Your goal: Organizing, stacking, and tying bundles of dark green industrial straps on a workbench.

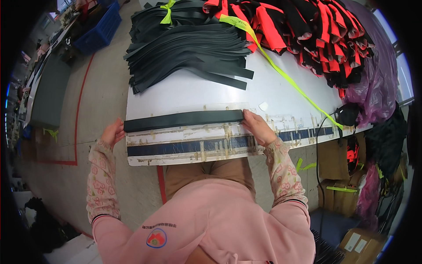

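Observation:
A long, flat dark green fabric strip (184, 119) lies crosswise near the front edge of the white table (176, 94). My left hand (114, 132) is at its left end, just off the table's side, with the fingers closed on the tip. At the other end my right hand (260, 127) pinches the strip between thumb and fingers. Between the hands the strip runs nearly straight. Beyond it sits a large stack of similar dark green strips (189, 48), fanned out, with a yellow-green tie (167, 12) knotted round it at the back.
Black and neon-red pieces (325, 39) are heaped at the back right beside purple plastic (376, 70). A yellow-green ribbon (285, 75) crosses the table. Worn tape and a dark blue band (176, 147) line the front edge. A cardboard box (336, 160) stands below right; a blue crate (99, 28), back left.

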A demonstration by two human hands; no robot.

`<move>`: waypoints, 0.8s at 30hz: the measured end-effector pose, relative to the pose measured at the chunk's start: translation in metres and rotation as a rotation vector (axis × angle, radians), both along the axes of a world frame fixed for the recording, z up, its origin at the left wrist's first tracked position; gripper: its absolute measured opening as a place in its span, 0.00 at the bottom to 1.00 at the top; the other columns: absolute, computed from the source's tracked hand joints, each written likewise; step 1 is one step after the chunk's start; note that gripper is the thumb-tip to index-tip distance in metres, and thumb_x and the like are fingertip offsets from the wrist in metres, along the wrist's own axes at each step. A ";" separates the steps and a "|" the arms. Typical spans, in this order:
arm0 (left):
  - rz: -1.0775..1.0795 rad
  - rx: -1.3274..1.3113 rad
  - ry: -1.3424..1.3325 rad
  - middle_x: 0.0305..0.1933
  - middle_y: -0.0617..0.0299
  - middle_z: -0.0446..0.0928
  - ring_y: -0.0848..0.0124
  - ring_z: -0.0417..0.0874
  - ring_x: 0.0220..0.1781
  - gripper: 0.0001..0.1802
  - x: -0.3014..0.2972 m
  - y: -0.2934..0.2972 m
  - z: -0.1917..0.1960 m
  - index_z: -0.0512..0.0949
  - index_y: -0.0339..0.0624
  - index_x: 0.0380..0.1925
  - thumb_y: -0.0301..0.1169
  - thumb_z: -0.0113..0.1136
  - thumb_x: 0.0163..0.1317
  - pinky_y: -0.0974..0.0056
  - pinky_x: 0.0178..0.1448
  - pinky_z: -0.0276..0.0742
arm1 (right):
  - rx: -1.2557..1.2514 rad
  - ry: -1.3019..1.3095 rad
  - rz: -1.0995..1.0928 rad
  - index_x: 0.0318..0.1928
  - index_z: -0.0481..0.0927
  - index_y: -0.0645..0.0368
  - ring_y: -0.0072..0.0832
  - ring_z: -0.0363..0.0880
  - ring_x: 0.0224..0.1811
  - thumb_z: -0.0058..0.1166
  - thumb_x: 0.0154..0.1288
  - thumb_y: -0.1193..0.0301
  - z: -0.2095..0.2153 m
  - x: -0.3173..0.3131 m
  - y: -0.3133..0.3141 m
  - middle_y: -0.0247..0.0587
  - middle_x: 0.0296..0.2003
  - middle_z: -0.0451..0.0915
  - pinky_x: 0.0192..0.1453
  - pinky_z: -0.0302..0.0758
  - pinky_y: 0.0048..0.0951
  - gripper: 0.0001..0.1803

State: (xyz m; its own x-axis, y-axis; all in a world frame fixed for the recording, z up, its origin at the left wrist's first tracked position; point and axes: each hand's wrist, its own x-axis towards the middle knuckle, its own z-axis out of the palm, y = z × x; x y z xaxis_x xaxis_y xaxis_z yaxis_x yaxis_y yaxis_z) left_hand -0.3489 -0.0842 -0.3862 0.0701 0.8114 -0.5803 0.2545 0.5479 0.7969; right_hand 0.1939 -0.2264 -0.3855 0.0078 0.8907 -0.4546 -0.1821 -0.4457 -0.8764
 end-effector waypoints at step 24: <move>0.037 -0.018 0.054 0.58 0.60 0.72 0.74 0.74 0.50 0.52 -0.005 -0.005 -0.007 0.61 0.38 0.67 0.70 0.51 0.57 0.68 0.62 0.68 | 0.002 -0.048 0.059 0.70 0.54 0.72 0.38 0.58 0.71 0.35 0.75 0.45 0.016 -0.008 0.001 0.53 0.70 0.56 0.74 0.55 0.34 0.41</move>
